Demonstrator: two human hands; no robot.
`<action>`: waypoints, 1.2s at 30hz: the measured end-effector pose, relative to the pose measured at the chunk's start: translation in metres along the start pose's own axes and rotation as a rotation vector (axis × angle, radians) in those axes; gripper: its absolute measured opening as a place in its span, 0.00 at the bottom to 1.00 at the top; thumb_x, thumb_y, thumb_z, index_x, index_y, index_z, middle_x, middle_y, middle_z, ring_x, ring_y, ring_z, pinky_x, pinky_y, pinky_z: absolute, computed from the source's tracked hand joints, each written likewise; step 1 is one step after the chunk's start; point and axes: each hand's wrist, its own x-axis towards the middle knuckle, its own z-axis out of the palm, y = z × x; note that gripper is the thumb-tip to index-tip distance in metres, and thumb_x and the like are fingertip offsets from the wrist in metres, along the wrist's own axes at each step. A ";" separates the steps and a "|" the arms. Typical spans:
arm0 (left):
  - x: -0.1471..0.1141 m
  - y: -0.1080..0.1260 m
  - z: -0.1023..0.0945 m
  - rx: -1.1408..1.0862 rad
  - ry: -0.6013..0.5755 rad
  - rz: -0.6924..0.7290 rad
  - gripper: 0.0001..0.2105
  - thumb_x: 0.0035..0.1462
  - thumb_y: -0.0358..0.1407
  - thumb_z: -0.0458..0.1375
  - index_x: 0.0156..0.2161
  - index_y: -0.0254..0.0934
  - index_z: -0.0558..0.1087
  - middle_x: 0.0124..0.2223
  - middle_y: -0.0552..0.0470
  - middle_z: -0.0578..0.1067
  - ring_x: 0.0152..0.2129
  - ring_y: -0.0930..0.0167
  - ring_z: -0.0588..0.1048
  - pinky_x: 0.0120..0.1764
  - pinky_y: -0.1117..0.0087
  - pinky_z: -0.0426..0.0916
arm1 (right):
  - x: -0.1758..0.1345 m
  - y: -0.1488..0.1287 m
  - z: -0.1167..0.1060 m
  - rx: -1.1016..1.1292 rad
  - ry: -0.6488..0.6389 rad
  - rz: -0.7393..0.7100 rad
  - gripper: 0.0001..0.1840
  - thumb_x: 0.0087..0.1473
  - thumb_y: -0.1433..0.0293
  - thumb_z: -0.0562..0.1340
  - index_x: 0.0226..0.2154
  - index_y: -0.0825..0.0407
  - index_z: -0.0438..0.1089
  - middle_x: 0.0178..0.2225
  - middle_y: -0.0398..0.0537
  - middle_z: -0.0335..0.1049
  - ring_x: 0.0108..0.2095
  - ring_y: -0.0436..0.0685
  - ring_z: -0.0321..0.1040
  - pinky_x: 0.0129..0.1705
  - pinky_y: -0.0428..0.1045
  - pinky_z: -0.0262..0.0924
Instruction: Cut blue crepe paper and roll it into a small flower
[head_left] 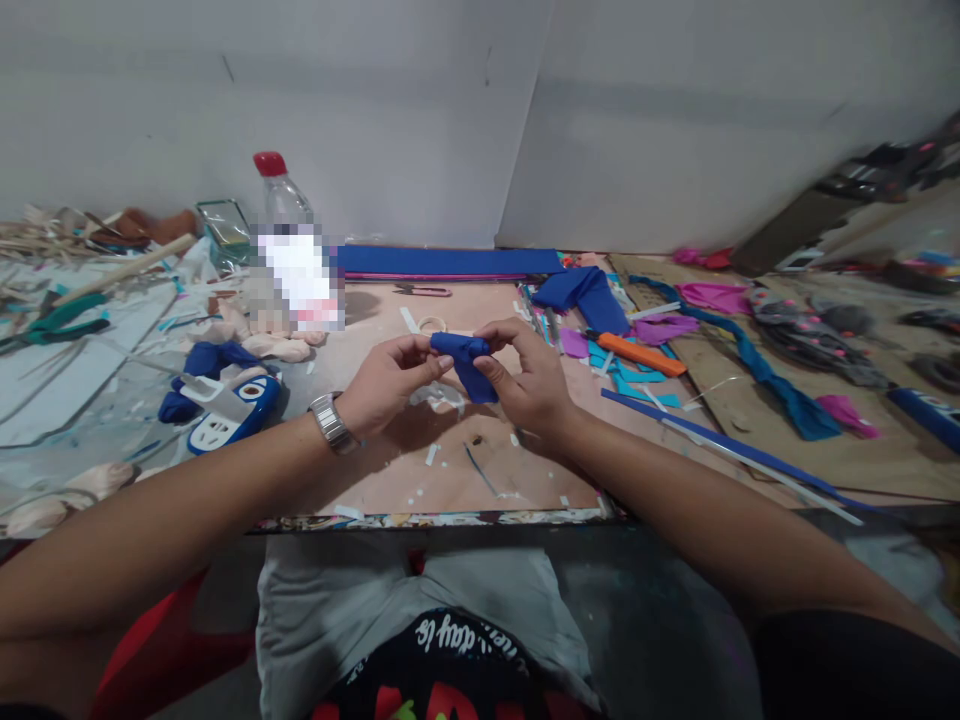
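Observation:
Between my two hands, just above the worktable, is a small piece of blue fabric, its upper edge rolled and a flap hanging down. My left hand pinches the rolled edge at its left end, thumb against fingers. At the other end my right hand grips the roll, with the thumb below and the fingers behind. Behind the hands lies a roll of tape, partly hidden by them. Thread snips with pink handles rest farther back on the board.
A red-capped bottle stands back left. Green-handled pliers and a blue-and-white device lie left. To the right are an orange utility knife, blue cloth and a long blue strip. A wall closes the back.

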 end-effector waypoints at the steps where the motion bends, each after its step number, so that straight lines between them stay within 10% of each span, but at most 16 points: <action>1: 0.000 0.001 0.000 -0.004 0.000 -0.006 0.17 0.50 0.47 0.74 0.36 0.37 0.79 0.29 0.54 0.76 0.26 0.73 0.72 0.32 0.70 0.68 | 0.000 0.000 0.000 0.002 0.001 0.003 0.16 0.67 0.53 0.62 0.47 0.48 0.71 0.42 0.50 0.75 0.41 0.58 0.70 0.46 0.55 0.67; 25: 0.000 0.003 -0.001 -0.004 0.018 -0.074 0.21 0.52 0.51 0.71 0.26 0.35 0.72 0.24 0.56 0.69 0.17 0.79 0.59 0.22 0.73 0.53 | 0.001 0.003 0.001 0.003 0.048 0.018 0.17 0.68 0.53 0.60 0.46 0.49 0.72 0.41 0.49 0.76 0.39 0.57 0.72 0.44 0.53 0.68; 31: 0.000 -0.003 -0.004 0.289 0.121 0.269 0.15 0.58 0.44 0.67 0.44 0.39 0.71 0.43 0.50 0.75 0.36 0.70 0.73 0.40 0.70 0.69 | 0.000 0.005 0.002 -0.055 -0.039 0.038 0.15 0.68 0.56 0.61 0.47 0.49 0.74 0.42 0.50 0.78 0.41 0.59 0.73 0.45 0.55 0.67; 36: -0.003 -0.002 -0.005 0.431 -0.046 0.420 0.13 0.64 0.43 0.63 0.49 0.38 0.72 0.49 0.46 0.76 0.46 0.66 0.75 0.49 0.65 0.69 | 0.001 -0.002 0.000 -0.125 -0.169 -0.080 0.12 0.67 0.61 0.64 0.48 0.48 0.75 0.43 0.50 0.81 0.43 0.60 0.75 0.49 0.57 0.65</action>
